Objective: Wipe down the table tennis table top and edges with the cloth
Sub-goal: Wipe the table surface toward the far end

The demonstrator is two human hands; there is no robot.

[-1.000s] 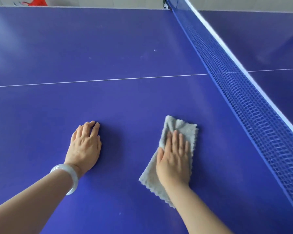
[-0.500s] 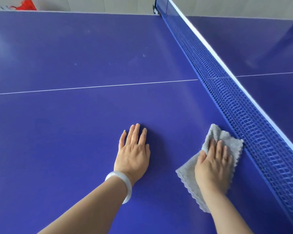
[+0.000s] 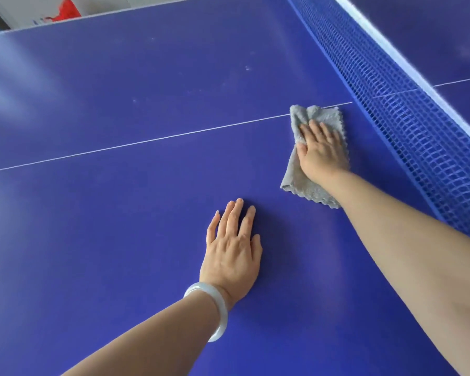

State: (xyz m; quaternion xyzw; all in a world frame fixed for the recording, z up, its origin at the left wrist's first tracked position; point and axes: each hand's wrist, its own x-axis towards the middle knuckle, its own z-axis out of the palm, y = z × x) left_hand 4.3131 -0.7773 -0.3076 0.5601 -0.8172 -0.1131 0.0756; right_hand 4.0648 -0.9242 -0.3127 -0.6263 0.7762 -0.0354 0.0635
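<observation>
Cloth (image 3: 294, 173), grey, nubbly weave, scalloped edge, lies flat on the blue table tennis table (image 3: 120, 213) under the right hand (image 3: 320, 151). Right hand is palm down on it with fingers straight and close together, pressing, not curled round it; thumb lies along the cloth's left side. So no grasp, just a flat released hand bearing down. Cloth sticks out beyond the fingertips, where it is bunched into a couple of folds, and sticks out behind the wrist as a flat tail; right edge is just beyond the little-finger side. Its bunched far end touches the white centre line (image 3: 147, 141), which runs off to the left of the pressing hand. Right forearm is stretched out long from the lower right. Blue mesh net (image 3: 407, 126) with a white top tape (image 3: 391, 47) stands just right of the pressing hand, near but apart from the cloth. Left hand (image 3: 232, 253) is nearer the body and left of the pressing hand, well apart from the cloth, palm flat on bare table, fingers straight and slightly spread, holding nothing. Pale translucent bangle (image 3: 215, 308) on the left wrist. Faint specks and smears on the table far side of the line. Red object (image 3: 68, 9) beyond the far table edge, blurred.
</observation>
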